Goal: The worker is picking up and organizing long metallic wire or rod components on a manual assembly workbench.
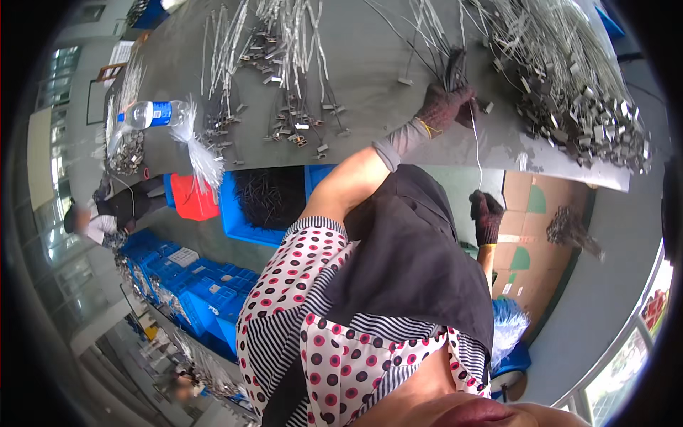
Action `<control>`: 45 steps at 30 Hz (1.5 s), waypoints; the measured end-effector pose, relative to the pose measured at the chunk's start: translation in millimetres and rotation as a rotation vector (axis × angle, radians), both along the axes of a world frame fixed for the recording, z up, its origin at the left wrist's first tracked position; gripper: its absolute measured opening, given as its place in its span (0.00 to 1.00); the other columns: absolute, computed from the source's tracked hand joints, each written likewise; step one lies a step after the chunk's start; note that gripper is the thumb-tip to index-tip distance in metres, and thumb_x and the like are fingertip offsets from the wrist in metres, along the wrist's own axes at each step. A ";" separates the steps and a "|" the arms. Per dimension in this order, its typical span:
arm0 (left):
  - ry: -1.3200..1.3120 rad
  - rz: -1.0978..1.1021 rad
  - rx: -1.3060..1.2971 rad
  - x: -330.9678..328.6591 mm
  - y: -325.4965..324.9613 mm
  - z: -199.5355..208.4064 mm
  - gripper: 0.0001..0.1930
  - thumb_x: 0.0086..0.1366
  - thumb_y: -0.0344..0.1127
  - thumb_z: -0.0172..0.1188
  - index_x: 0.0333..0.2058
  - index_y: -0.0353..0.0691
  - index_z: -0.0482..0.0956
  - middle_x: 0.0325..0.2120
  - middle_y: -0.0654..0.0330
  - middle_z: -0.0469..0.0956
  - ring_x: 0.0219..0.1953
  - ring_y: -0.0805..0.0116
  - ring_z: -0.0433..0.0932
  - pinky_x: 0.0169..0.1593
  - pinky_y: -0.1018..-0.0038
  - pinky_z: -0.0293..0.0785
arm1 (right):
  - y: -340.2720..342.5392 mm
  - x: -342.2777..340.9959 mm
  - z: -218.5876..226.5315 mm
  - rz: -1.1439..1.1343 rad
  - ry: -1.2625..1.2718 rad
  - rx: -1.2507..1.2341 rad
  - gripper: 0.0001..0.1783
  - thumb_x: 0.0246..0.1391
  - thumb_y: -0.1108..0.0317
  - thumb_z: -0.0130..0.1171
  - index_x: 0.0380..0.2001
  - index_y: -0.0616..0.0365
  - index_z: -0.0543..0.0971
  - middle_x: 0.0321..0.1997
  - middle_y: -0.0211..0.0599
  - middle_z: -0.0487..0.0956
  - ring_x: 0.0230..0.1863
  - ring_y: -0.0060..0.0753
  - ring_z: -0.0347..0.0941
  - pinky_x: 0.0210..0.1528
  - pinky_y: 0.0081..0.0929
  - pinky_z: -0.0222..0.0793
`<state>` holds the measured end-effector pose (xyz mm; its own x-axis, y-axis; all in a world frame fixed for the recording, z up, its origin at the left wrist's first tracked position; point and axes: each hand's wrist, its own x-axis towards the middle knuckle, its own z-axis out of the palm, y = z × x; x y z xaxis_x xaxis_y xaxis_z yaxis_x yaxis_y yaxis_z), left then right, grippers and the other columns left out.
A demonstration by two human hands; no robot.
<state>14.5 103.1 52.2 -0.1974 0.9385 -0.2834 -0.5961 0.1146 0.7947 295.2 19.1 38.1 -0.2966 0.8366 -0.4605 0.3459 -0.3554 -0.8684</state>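
Fingers (461,97) of the left hand (447,105), in a dark knit glove, are curled tight round the lower end of a dark wire bundle (452,65) that stands up off the grey table (370,71), w/ the arm stretched out from a spotted sleeve. Right hand (487,217), also gloved, sits lower, off the table's near edge & in front of the dark apron (413,263); its fingers are closed in a fist, apparently on a thin white wire (477,153) that runs up from it to just beside the left hand, tho the exact pinch is too small to tell. So the bundle is at the table's near edge, right of centre, in the left hand's grip. Just right of it lies a big heap of wires w/ metal clips (576,78), spreading to the table's right end. Left of centre are loose rows of short wire pieces w/ clips (292,78), laid out approx. side by side. Further left a clear water bottle (149,114) w/ a blue label lies on its side, near a tuft of white strands (203,156) hanging over the edge. Under the table: a blue crate (252,203) holding dark wires, a red bin (192,199) beside it, more blue crates (199,292) stacked off left. A cardboard box (541,235) stands right of the right hand. Another person (99,213) is at the far left, well apart.
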 end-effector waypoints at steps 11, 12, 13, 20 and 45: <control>0.190 0.170 -0.105 -50.0 21.1 -25.8 0.13 0.67 0.39 0.60 0.39 0.32 0.80 0.34 0.58 0.83 0.36 0.68 0.83 0.39 0.72 0.82 | 37.7 -37.2 1.9 0.095 -0.045 -0.081 0.25 0.62 0.48 0.54 0.44 0.63 0.80 0.31 0.34 0.81 0.28 0.22 0.71 0.27 0.22 0.65; 0.165 0.124 -0.100 -35.9 21.0 -34.3 0.13 0.67 0.39 0.60 0.39 0.32 0.80 0.34 0.58 0.83 0.36 0.68 0.83 0.39 0.72 0.82 | 52.5 -53.1 4.4 0.085 -0.035 0.007 0.30 0.63 0.44 0.51 0.49 0.63 0.77 0.37 0.38 0.81 0.31 0.25 0.75 0.26 0.23 0.66; 0.051 0.074 -0.025 -22.8 17.1 -41.7 0.13 0.66 0.38 0.60 0.40 0.32 0.80 0.35 0.57 0.83 0.37 0.68 0.83 0.40 0.72 0.82 | 67.6 -73.3 11.9 -0.010 0.020 -0.030 0.32 0.63 0.42 0.49 0.51 0.63 0.76 0.39 0.40 0.81 0.33 0.27 0.76 0.26 0.23 0.66; 0.419 0.063 0.040 24.0 17.7 -61.2 0.09 0.63 0.35 0.62 0.38 0.36 0.82 0.28 0.56 0.84 0.30 0.69 0.83 0.35 0.71 0.77 | 136.2 -143.4 41.0 -0.096 0.108 0.022 0.33 0.62 0.39 0.49 0.53 0.60 0.75 0.40 0.45 0.81 0.39 0.33 0.81 0.26 0.28 0.69; 0.285 -0.390 -0.142 -12.3 -105.5 19.9 0.15 0.68 0.42 0.58 0.40 0.34 0.83 0.30 0.63 0.81 0.33 0.71 0.80 0.41 0.76 0.76 | 143.1 -46.8 64.0 -0.555 0.389 -0.005 0.19 0.62 0.59 0.55 0.49 0.62 0.69 0.44 0.47 0.80 0.41 0.39 0.80 0.34 0.32 0.77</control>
